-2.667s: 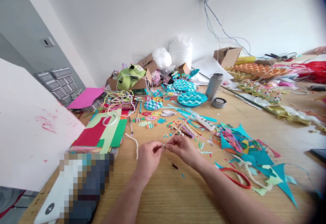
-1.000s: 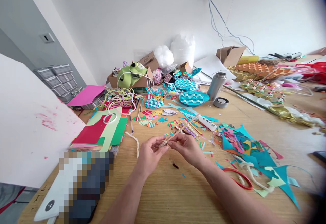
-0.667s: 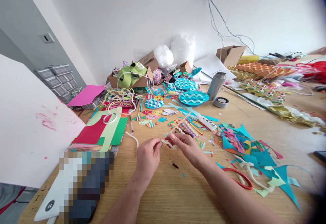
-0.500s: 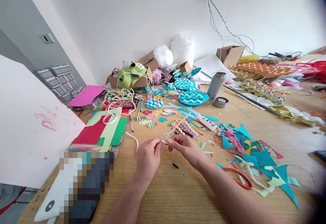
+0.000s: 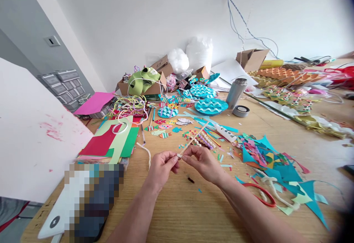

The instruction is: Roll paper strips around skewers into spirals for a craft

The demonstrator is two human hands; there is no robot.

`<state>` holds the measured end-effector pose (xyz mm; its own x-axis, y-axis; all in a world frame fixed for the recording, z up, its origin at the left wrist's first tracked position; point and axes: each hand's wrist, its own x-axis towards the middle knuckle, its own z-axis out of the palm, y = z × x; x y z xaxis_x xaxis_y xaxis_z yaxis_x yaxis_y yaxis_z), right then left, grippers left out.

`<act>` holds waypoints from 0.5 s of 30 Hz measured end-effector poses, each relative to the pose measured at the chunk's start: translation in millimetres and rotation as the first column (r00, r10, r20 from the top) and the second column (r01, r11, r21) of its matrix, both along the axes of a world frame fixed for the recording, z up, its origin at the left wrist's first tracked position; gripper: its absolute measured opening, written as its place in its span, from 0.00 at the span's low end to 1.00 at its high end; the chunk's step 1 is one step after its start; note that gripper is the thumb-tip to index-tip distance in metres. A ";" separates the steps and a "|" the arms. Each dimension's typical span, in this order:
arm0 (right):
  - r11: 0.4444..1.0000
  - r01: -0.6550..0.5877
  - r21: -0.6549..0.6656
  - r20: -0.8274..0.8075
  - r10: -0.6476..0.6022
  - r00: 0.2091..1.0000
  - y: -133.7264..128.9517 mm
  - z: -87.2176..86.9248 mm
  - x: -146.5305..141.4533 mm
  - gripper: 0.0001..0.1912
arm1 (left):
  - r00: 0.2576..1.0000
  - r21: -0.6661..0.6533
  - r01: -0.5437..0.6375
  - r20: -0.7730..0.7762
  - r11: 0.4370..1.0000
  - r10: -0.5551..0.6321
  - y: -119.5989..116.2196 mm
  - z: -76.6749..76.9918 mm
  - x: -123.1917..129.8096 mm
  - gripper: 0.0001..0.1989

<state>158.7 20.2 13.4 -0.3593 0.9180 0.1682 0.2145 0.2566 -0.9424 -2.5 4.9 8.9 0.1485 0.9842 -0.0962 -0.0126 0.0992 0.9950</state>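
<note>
In the head view, my left hand [image 5: 162, 169] and my right hand [image 5: 203, 163] meet over the middle of the table, fingertips pinched close together. A thin wooden stick [image 5: 195, 137] slants up and away from between them, its lower end at the right fingertips. White yarn [image 5: 179, 156] shows as a short bit at the stick's lower end, between both thumbs. A length of white cord [image 5: 145, 149] lies on the table just left of my left hand; whether it joins the bit in my fingers is hidden.
Paper fish [image 5: 165, 127], a glue bottle [image 5: 225, 133] and bead strings lie beyond my hands. Paper scraps [image 5: 284, 173] and red-handled scissors [image 5: 261, 194] are to the right. Coloured paper sheets [image 5: 124, 143] lie left. A steel flask [image 5: 236, 93] stands at the back.
My left hand has turned, with its thumb now pressed towards the right fingertips. The white bit is now wrapped or held closer against the stick's end.
</note>
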 end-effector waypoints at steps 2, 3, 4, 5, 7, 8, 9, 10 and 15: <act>1.000 0.000 0.025 0.019 -0.001 1.000 -0.5 0.4 1.0 0.10 | 0.997 -0.057 0.036 0.070 0.998 -0.032 -0.1 1.8 -1.2 0.11; 0.999 0.002 0.039 0.025 -0.003 1.000 -0.6 0.2 1.5 0.10 | 0.993 -0.082 0.057 0.103 0.995 -0.048 -0.2 2.5 -2.0 0.11; 0.999 0.003 0.052 0.030 -0.005 1.000 -0.7 0.0 1.9 0.09 | 0.989 -0.105 0.078 0.136 0.991 -0.063 -0.3 2.9 -3.0 0.12; 0.998 0.002 0.063 0.032 -0.004 0.999 -0.8 -0.2 2.4 0.09 | 0.983 -0.129 0.098 0.170 0.987 -0.075 -0.3 3.2 -4.1 0.12; 0.997 -0.014 0.078 0.031 0.011 0.999 -1.1 -0.1 3.2 0.09 | 0.964 -0.187 0.154 0.245 0.970 -0.106 0.2 3.1 -7.1 0.12; 0.996 -0.031 0.083 0.027 0.028 0.999 -1.4 0.3 3.5 0.10 | 0.949 -0.222 0.194 0.289 0.956 -0.125 0.7 2.7 -8.8 0.12; 0.995 -0.048 0.086 0.023 0.046 0.999 -1.6 0.8 3.9 0.10 | 0.931 -0.259 0.240 0.335 0.936 -0.146 1.3 2.1 -10.6 0.11; 0.994 -0.062 0.088 0.020 0.060 0.998 -1.9 1.4 4.2 0.10 | 0.908 -0.292 0.291 0.384 0.911 -0.167 2.0 1.4 -12.5 0.11; 0.992 -0.109 0.058 -0.002 0.109 0.994 -0.7 1.4 5.6 0.10 | 0.799 -0.345 0.482 0.550 0.805 -0.243 4.9 -2.2 -19.2 0.09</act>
<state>164.3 19.5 14.8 -0.4558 0.8620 0.2218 0.1770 0.3320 -0.9265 -21.8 9.8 6.7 0.6280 0.7042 -0.3314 -0.3196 0.6216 0.7152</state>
